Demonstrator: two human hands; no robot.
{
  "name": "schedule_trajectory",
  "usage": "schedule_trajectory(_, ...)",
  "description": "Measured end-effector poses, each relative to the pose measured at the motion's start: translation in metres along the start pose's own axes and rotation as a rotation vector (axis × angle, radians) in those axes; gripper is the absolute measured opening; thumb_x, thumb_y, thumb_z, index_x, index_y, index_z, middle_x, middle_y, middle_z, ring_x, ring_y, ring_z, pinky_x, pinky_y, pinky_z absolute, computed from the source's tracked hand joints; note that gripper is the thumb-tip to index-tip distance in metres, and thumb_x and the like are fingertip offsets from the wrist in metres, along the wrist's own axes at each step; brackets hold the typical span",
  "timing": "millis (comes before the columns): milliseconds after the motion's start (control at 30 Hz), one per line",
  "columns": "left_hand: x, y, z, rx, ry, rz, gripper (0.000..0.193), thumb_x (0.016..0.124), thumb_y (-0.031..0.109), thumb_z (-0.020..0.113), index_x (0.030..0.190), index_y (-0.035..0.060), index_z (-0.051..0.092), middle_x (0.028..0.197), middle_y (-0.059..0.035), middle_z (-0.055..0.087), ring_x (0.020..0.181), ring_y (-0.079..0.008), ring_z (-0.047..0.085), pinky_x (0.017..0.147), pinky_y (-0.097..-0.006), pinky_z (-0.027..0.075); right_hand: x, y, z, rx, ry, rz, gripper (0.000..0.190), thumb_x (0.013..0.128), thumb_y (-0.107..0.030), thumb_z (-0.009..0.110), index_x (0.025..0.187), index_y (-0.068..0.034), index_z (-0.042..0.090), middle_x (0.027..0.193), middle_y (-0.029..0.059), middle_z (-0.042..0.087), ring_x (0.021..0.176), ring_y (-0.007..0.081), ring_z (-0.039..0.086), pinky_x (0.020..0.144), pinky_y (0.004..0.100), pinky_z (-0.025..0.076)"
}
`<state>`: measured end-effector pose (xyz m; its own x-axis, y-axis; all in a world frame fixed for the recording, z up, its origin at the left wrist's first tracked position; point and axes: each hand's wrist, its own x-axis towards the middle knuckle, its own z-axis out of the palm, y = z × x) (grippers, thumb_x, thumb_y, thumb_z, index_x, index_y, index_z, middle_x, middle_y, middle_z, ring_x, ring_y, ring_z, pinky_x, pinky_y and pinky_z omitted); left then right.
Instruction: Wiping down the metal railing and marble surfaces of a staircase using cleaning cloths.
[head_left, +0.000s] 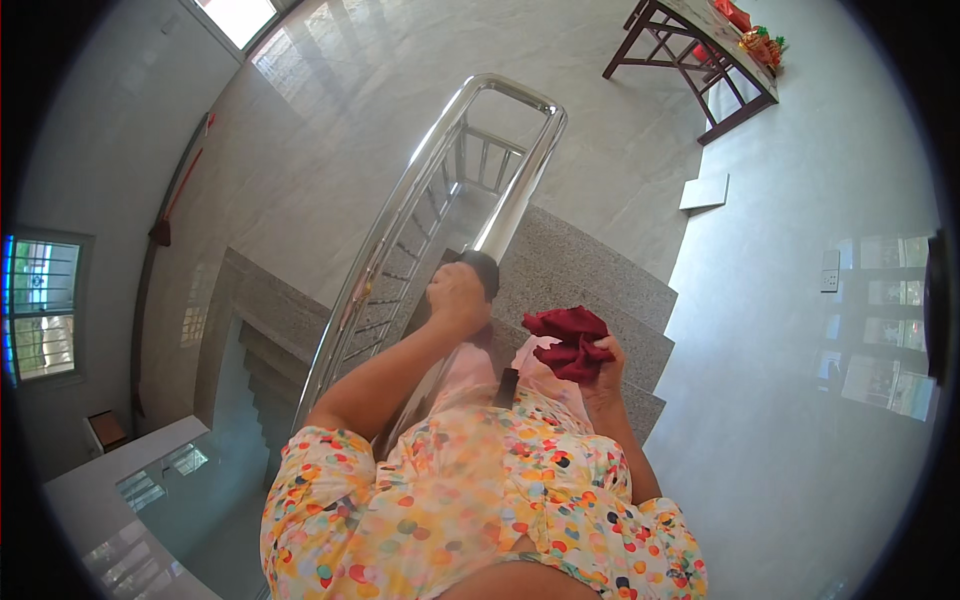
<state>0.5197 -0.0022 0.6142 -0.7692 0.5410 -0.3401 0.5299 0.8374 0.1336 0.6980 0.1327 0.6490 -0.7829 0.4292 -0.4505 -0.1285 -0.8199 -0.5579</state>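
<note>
My left hand (459, 296) is closed over a dark item (481, 274), perhaps a cloth, that lies around the polished steel handrail (507, 216). How far it reaches beneath the fingers is hidden. To the right, above the granite stairs, my right hand (606, 369) grips a crumpled dark red cloth (571, 345), which is apart from the rail. A short dark strip (507, 388) shows in front of my patterned top.
Granite steps (592, 262) descend beside the railing, next to a pale wall. A second steel rail (375, 247) with balusters runs on the left. A dark wooden table (739, 112) stands at the upper right, and a white box-like object (705, 193) lies by the wall.
</note>
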Motion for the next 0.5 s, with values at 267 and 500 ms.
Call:
schedule_trajectory(267,0.0,0.006,0.007,0.056,-0.05,-0.052,0.06,0.062,0.036,0.073,0.098,-0.0029,0.046,0.095,-0.0144,0.052,0.091,-0.0274,0.055,0.067,-0.0352,0.049,0.052,-0.011,-0.017,-0.054,0.094,0.104,0.054,0.065,-0.016,0.046,0.113,0.008,0.049,0.101,0.0198,0.059,0.088,0.0302,0.06,0.072,0.0384,0.053)
schedule_trajectory(500,0.061,0.019,0.018,0.073,-0.04,-0.071,0.063,0.061,0.038,0.074,0.1,-0.0027,0.048,0.097,-0.0148,0.053,0.09,-0.0274,0.056,0.068,-0.0355,0.05,0.111,-0.042,-0.027,-0.089,-0.1,0.123,0.054,0.067,-0.018,0.044,0.114,0.007,0.049,0.105,0.0217,0.059,0.092,0.0337,0.06,0.071,0.0414,0.053)
